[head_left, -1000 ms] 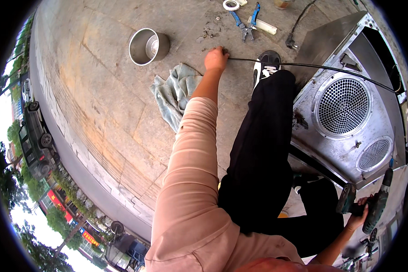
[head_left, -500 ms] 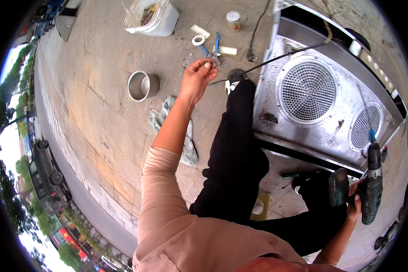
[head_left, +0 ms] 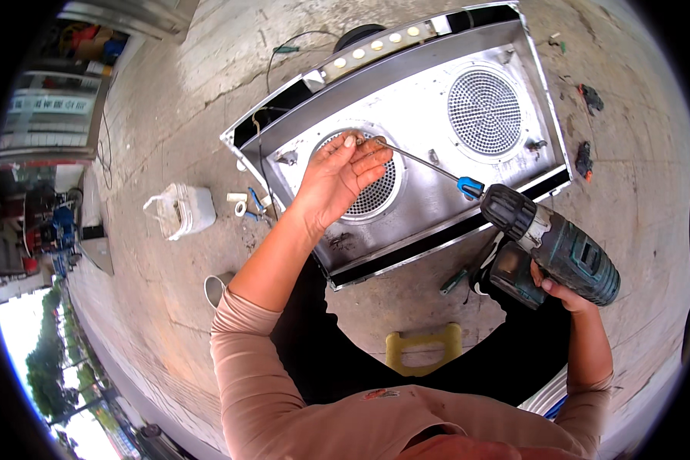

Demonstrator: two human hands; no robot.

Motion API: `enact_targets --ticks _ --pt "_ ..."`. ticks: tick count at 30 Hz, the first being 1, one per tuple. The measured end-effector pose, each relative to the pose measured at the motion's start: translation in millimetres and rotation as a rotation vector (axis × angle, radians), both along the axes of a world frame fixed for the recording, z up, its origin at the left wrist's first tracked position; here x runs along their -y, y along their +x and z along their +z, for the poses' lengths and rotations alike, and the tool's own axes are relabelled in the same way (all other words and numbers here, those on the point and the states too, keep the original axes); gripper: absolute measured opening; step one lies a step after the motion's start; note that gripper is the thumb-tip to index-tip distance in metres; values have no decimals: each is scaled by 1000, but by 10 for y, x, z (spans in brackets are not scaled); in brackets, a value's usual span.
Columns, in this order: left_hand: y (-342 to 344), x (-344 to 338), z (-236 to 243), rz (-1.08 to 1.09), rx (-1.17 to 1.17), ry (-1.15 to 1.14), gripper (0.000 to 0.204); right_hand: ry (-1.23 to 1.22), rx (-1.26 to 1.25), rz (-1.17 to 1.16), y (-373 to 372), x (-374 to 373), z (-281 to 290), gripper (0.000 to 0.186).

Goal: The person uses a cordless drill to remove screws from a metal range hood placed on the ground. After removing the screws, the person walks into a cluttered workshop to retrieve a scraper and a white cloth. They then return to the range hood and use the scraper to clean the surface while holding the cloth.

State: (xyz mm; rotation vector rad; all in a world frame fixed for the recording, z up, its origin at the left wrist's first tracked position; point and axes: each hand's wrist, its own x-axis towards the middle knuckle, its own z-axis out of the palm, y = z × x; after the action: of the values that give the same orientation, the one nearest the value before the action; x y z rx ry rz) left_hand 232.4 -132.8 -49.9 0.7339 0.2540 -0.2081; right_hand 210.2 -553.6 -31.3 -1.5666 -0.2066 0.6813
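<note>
My right hand [head_left: 563, 294] is wrapped round the grip of a dark cordless drill [head_left: 548, 238], held above my knee. Its long thin bit [head_left: 429, 165], with a blue collar at the chuck, points up and left. At the bit's tip is my left hand [head_left: 333, 180], palm up, thumb and fingertips pinched together. Whatever small thing sits between those fingertips is too small to make out. Beneath both hands lies a metal range hood [head_left: 414, 100] on the ground, with a right round grille [head_left: 485, 111] and a left grille [head_left: 376, 193] partly hidden by my left hand.
Left of the hood are blue-handled pliers [head_left: 256, 201], a white tape roll [head_left: 241, 208] and a white bucket [head_left: 195, 212]. A metal pot [head_left: 215, 290] is partly behind my left arm. A yellow stool [head_left: 424, 346] stands between my legs. Dark objects [head_left: 590, 100] lie right of the hood.
The view has swung right. My left hand has moved from over the floor tools to above the hood, at the bit's tip. My right hand has brought the drill up and inward.
</note>
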Motion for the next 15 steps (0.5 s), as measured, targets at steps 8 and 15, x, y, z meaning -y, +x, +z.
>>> enact_targets --ticks 8,15 --pt "533 863 -96 16 -55 -15 16 -65 80 -20 162 455 -25 29" --pt "857 1093 -184 35 -52 -5 16 -190 190 -25 245 568 -41 26"
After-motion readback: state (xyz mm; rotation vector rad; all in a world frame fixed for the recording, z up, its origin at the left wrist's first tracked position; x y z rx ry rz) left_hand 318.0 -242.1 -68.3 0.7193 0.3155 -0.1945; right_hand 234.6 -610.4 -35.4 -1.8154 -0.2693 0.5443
